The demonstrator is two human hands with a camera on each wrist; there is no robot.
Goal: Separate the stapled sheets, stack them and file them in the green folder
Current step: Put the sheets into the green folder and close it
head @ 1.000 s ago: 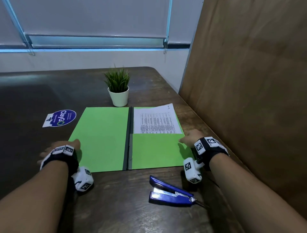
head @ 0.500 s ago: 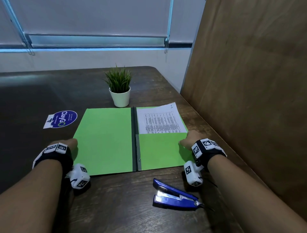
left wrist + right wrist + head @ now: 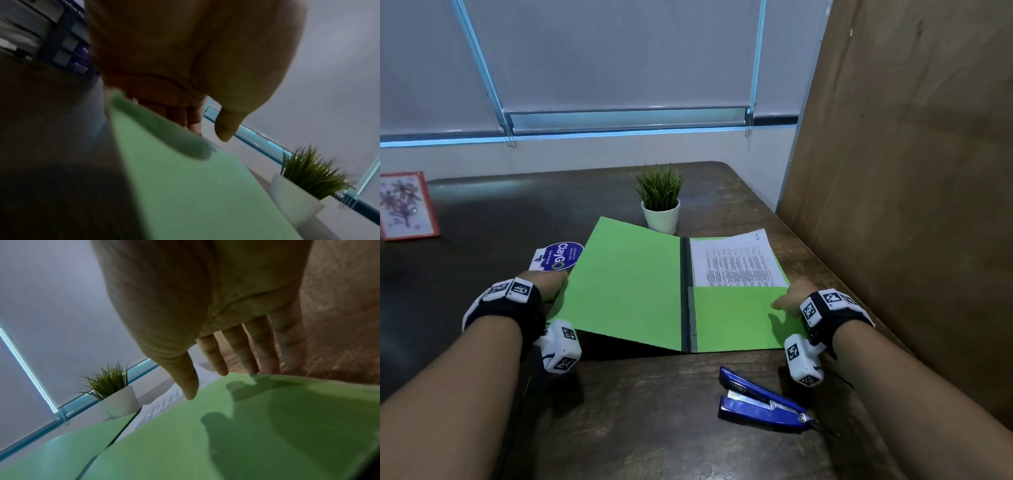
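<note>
The green folder [image 3: 626,281] lies open on the dark table, its right half flat. Printed sheets [image 3: 736,260] marked "1" sit tucked in the right-hand pocket, their top half showing. My left hand [image 3: 544,284] holds the outer edge of the left cover, which is raised off the table with a shadow under it. In the left wrist view the blurred cover edge [image 3: 160,126] crosses in front of the fingers of that hand [image 3: 205,128]. My right hand [image 3: 787,298] rests at the folder's right edge; the right wrist view shows its fingers [image 3: 238,350] straight and its thumb over the pocket [image 3: 246,434].
A blue stapler [image 3: 760,401] lies open near the front edge, just below the folder. A small potted plant [image 3: 661,205] stands behind the spine. A blue round sticker [image 3: 558,257] lies left of the folder, a framed flower card [image 3: 405,205] far left. A wooden panel [image 3: 911,171] walls the right side.
The left cover has come up off the table in my left hand. The right hand has stayed at the folder's right edge.
</note>
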